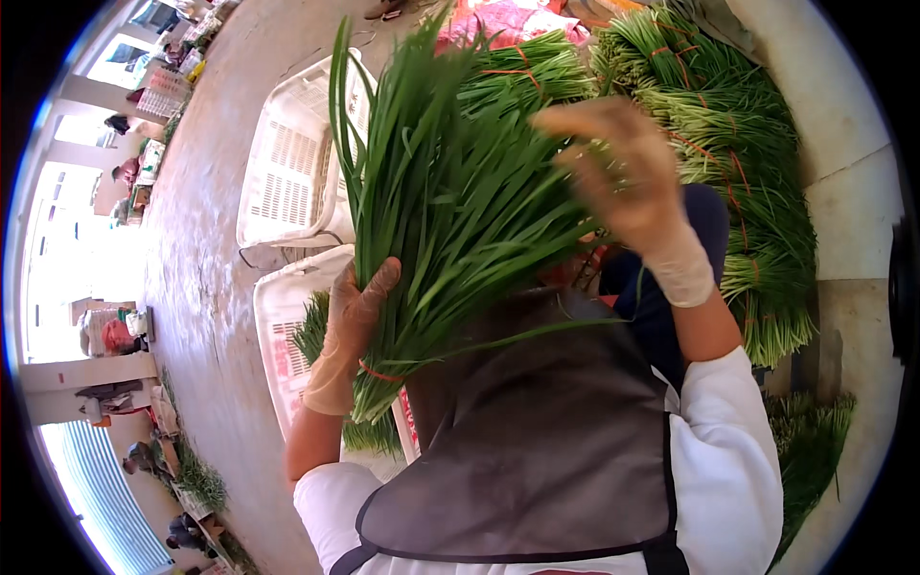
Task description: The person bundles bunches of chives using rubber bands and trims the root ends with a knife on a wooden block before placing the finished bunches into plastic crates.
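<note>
My left hand (359, 305), in a thin translucent glove, is shut around a large bunch of long flat green leaves, likely garlic chives (431, 194). An orange-red band (379, 372) circles the bunch close to its pale cut stem ends, just below that hand. The leaves fan upward and to the right across my front. My right hand (625, 172), gloved too and blurred by motion, is beside the leaf tips with fingers apart. One loose leaf (532, 332) sticks out sideways over my dark apron (532, 445).
Banded bundles (719, 158) are stacked at the right along a pale wall. More greens (808, 460) lie at lower right. Two white plastic crates (280, 172) (277, 316) stand at left; the nearer one holds greens. Other people (190, 532) are at the far left.
</note>
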The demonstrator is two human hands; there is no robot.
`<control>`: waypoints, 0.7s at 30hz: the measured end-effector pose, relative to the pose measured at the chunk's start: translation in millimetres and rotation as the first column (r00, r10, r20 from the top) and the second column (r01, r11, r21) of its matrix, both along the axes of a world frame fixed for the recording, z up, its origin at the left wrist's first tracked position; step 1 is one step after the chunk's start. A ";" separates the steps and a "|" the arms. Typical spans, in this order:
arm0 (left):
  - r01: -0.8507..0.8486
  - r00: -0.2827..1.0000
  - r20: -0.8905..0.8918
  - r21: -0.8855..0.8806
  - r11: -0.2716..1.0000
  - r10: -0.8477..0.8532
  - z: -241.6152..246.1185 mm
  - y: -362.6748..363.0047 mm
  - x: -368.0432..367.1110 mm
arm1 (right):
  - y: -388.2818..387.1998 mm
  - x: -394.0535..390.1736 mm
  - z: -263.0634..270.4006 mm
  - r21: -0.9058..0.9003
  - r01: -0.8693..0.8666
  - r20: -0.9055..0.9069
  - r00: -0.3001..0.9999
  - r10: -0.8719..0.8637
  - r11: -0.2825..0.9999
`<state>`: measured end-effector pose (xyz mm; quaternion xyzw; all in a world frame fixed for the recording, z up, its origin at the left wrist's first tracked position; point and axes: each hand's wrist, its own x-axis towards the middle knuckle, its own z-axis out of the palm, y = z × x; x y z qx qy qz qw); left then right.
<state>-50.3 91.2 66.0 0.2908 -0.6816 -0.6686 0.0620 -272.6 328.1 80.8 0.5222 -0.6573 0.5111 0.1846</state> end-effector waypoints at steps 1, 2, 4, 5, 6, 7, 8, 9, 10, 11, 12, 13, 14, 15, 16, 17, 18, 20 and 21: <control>0.014 1.000 -0.003 0.010 1.000 -0.014 -3.1 4.0 -2.6 | -16.4 9.8 4.5 0.133 -0.057 -0.108 0.991 0.072 0.990; 0.018 1.000 -0.002 -0.025 1.000 -0.018 -2.9 8.1 -1.3 | -29.2 10.3 -7.0 0.247 -0.079 -0.264 0.954 0.146 0.966; 0.019 1.000 -0.008 -0.051 0.999 -0.019 -12.4 5.5 5.0 | -40.4 -19.4 -32.5 0.442 -0.073 -0.379 0.888 0.260 0.894; 0.019 1.000 -0.004 -0.045 0.999 -0.019 -12.7 6.1 7.4 | -34.8 -58.6 -57.2 0.572 0.013 -0.125 0.990 0.071 0.820; -0.027 1.000 -0.016 0.001 1.000 0.027 -16.3 5.6 12.2 | -23.1 -81.0 -43.4 0.798 0.116 0.046 0.967 -0.251 0.592; -0.056 0.998 -0.032 0.042 0.998 0.058 -16.6 5.9 12.1 | -9.2 -121.3 -59.8 0.890 0.421 -0.316 0.847 -0.428 0.176; -0.053 0.999 0.006 -0.098 0.994 0.054 -17.4 -2.1 18.7 | 18.5 -141.4 -70.8 0.738 0.542 -0.368 0.822 -0.434 0.401; -0.062 0.998 0.010 -0.094 0.994 0.063 -21.3 -5.7 25.0 | 31.0 -145.2 -76.0 0.482 0.546 -0.211 0.831 -0.514 0.685; -0.100 0.995 -0.020 -0.033 0.994 0.100 -24.6 -7.2 31.8 | 36.7 -133.0 -57.2 0.377 0.449 0.050 0.864 -0.501 0.810; -0.129 0.990 -0.047 0.024 0.991 0.130 -26.9 -8.8 36.8 | 44.0 -120.1 -42.6 0.307 0.416 0.055 0.890 -0.453 0.856; -0.150 0.985 -0.083 0.030 0.988 0.153 -32.3 -12.8 42.7 | 40.8 -103.4 -31.7 0.177 0.364 0.062 0.923 -0.380 0.914; -0.143 0.986 -0.077 0.034 0.989 0.145 -33.7 -14.8 44.4 | 35.2 -86.2 -23.9 0.047 0.308 0.050 0.949 -0.310 0.950; -0.136 0.986 -0.086 0.047 0.990 0.140 -34.4 -15.4 40.4 | 36.7 -70.5 -16.0 0.022 0.254 0.063 0.965 -0.255 0.967; -0.141 0.986 -0.087 0.053 0.989 0.145 -32.9 -15.6 40.5 | 35.7 -58.8 -12.3 -0.009 0.188 0.082 0.979 -0.187 0.982; -0.125 0.988 -0.088 0.054 0.991 0.129 -37.5 -19.3 40.9 | 34.9 -55.1 -11.7 -0.029 0.111 -0.012 0.994 -0.112 0.993; -0.115 0.989 -0.086 0.060 0.992 0.120 -38.8 -18.0 39.5 | 30.3 -48.4 -9.9 -0.060 0.049 -0.017 0.999 -0.050 0.997; -0.120 0.989 -0.076 0.054 0.991 0.124 -36.7 -16.2 40.4 | 26.1 -43.2 -10.0 -0.034 0.056 -0.029 0.998 -0.057 0.998; -0.123 0.990 -0.060 0.050 0.991 0.126 -33.3 -12.9 42.1 | 17.9 -39.0 -10.8 -0.005 0.065 -0.035 0.997 -0.066 0.998; -0.126 0.990 -0.058 0.034 0.992 0.127 -33.1 -11.2 42.9 | 14.1 -39.6 -11.4 0.084 0.079 -0.138 0.988 -0.067 0.993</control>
